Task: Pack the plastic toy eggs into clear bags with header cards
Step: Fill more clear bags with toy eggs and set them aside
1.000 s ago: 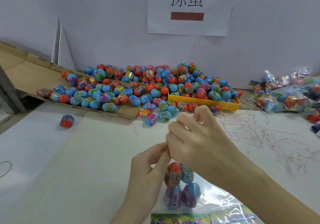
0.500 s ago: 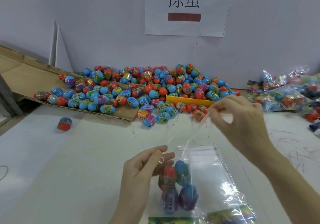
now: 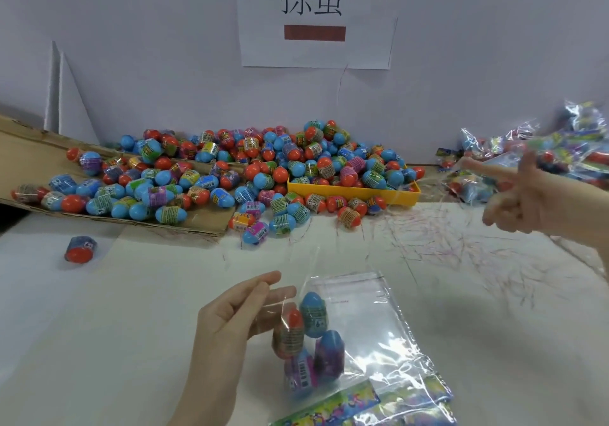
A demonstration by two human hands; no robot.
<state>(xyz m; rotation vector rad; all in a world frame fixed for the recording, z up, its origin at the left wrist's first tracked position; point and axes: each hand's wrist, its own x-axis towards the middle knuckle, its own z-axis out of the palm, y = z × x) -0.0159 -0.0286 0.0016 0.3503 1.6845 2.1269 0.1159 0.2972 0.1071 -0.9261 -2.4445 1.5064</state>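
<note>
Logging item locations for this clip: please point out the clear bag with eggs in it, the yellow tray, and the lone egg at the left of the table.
clear bag (image 3: 372,320): head view, bare film beside the eggs.
yellow tray (image 3: 352,192): head view, front wall.
lone egg (image 3: 80,249): head view, its middle.

Single head-worn wide-angle view, looking forward and down across the white worktop (image 3: 131,310) toward the back wall (image 3: 148,47). Near: forearms enter from the bottom and right edges. Wall sign (image 3: 313,14) at top centre.
</note>
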